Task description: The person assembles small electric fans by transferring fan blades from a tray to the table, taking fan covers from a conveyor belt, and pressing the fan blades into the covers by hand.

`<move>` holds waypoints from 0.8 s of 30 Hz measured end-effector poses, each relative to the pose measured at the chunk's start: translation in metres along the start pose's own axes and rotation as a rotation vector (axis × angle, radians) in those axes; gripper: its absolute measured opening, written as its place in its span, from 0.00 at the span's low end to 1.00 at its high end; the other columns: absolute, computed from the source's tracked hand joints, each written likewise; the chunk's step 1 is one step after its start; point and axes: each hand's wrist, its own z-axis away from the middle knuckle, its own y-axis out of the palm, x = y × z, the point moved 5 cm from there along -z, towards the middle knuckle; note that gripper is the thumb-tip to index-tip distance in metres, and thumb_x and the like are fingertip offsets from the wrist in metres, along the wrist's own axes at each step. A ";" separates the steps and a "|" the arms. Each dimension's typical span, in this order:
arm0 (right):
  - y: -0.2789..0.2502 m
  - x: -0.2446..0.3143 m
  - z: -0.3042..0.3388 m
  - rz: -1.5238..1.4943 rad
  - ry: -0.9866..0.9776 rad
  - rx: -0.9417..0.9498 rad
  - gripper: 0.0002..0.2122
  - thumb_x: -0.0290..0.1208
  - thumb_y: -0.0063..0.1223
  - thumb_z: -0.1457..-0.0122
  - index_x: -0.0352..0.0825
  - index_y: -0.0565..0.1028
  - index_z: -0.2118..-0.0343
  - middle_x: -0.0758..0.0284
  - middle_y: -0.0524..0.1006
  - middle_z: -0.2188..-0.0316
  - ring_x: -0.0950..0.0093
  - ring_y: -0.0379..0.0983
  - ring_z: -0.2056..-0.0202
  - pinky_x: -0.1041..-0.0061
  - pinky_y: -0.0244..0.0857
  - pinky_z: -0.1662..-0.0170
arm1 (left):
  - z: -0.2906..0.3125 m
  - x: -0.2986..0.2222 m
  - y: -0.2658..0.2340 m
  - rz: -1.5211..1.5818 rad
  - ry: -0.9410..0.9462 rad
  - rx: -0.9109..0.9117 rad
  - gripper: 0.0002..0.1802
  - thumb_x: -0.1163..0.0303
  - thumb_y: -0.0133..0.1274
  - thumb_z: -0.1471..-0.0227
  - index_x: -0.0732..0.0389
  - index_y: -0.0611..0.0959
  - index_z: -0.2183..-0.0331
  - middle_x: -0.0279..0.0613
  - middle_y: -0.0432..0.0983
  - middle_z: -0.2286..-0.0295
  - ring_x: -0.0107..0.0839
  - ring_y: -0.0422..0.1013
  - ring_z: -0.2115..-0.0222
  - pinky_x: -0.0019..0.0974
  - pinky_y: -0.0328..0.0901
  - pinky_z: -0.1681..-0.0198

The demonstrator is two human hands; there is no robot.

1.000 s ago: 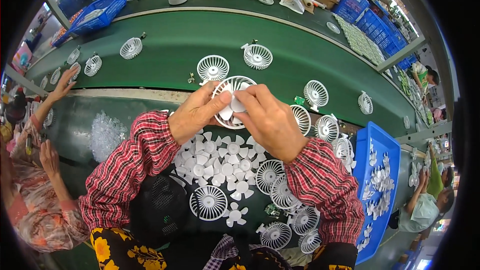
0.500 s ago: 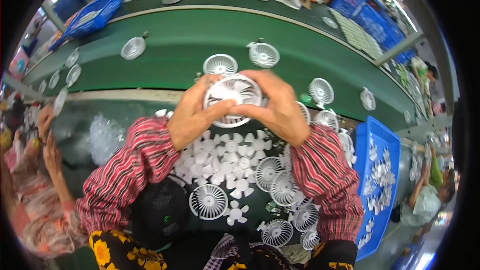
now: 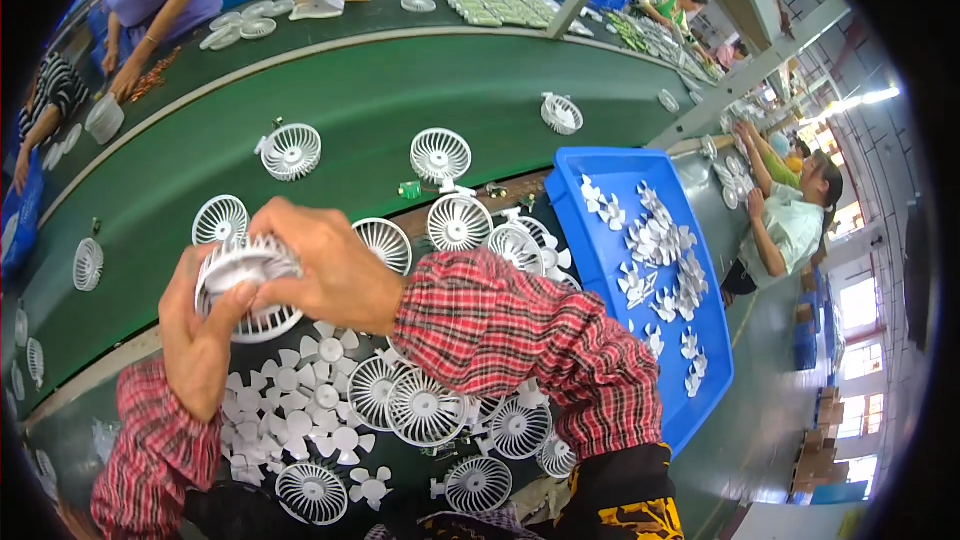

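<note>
Both of my hands are closed round a round white fan housing with slatted walls, held tilted above the near edge of the conveyor belt. My left hand grips its left and lower side. My right hand wraps over its top and right side, the thumbs meeting at the front. Whether a fan blade sits inside is hidden by my fingers. Just beyond stands another white fan grille. Below my hands lies a heap of white fan blades, with several fan grilles to its right.
A blue tray of white fan blades stands at the right. Fan grilles and a small green circuit board lie on or beside the green belt. Co-workers are across the belt and at the far right.
The view has swung to the right, so the blue tray shows nearer the middle. The held fan housing has tipped from facing up to tilted; both hands still grip it.
</note>
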 end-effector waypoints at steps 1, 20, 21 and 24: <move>-0.007 -0.013 0.002 -0.045 0.030 -0.030 0.20 0.28 0.67 0.60 0.28 0.70 0.65 0.56 0.74 0.71 0.65 0.74 0.69 0.73 0.66 0.65 | -0.011 0.001 0.009 0.013 -0.020 0.040 0.16 0.73 0.52 0.48 0.65 0.72 0.56 0.39 0.74 0.64 0.25 0.71 0.65 0.28 0.67 0.62; -0.251 -0.195 0.032 1.007 0.846 0.096 0.29 0.56 0.56 0.52 0.30 0.76 0.59 0.52 0.76 0.60 0.58 0.73 0.56 0.64 0.66 0.52 | -0.285 0.132 0.024 -1.053 -0.161 -0.127 0.58 0.50 0.70 0.69 0.70 0.61 0.43 0.60 0.71 0.55 0.47 0.73 0.58 0.41 0.69 0.56; -0.231 -0.193 0.035 0.886 0.834 0.152 0.28 0.55 0.57 0.52 0.32 0.76 0.57 0.52 0.75 0.58 0.57 0.72 0.55 0.64 0.65 0.50 | -0.288 0.151 0.007 -0.786 -0.307 -0.178 0.46 0.60 0.68 0.63 0.71 0.67 0.47 0.56 0.75 0.59 0.42 0.75 0.62 0.38 0.70 0.61; -0.210 -0.215 0.050 0.621 0.803 0.075 0.16 0.35 0.60 0.52 0.37 0.77 0.60 0.53 0.76 0.59 0.57 0.75 0.60 0.65 0.70 0.57 | -0.275 0.159 0.003 -0.288 -0.257 -0.043 0.20 0.62 0.63 0.58 0.68 0.83 0.65 0.46 0.79 0.73 0.31 0.74 0.75 0.32 0.69 0.72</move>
